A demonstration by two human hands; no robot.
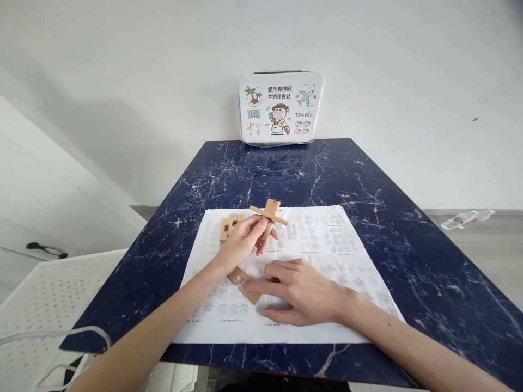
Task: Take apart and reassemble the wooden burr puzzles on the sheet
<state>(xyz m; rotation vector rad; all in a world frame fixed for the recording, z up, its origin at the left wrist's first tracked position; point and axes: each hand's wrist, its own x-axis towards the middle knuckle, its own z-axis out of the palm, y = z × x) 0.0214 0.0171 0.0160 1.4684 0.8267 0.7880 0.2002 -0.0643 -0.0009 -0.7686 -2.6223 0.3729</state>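
My left hand (243, 237) is closed on crossed wooden puzzle pieces (273, 208), with a thin flat stick lying across a thicker upright bar. Some of those pieces are hidden by my fingers. My right hand (304, 291) is low over the instruction sheet (327, 261), thumb and fingers apart. Its index fingertip reaches a flat notched wooden piece (249, 292), partly covered by that finger and my left forearm. Behind my left hand, several wooden blocks (225, 230) lie together on the sheet, one marked with a number.
A white printed box (281, 109) in clear wrapping stands at the table's back edge against the wall. The table (229, 169) has a dark blue marbled top. On the left are a white perforated surface (36, 294) and a white cable (87, 329). A plastic-wrapped item (460, 219) lies on the floor at right.
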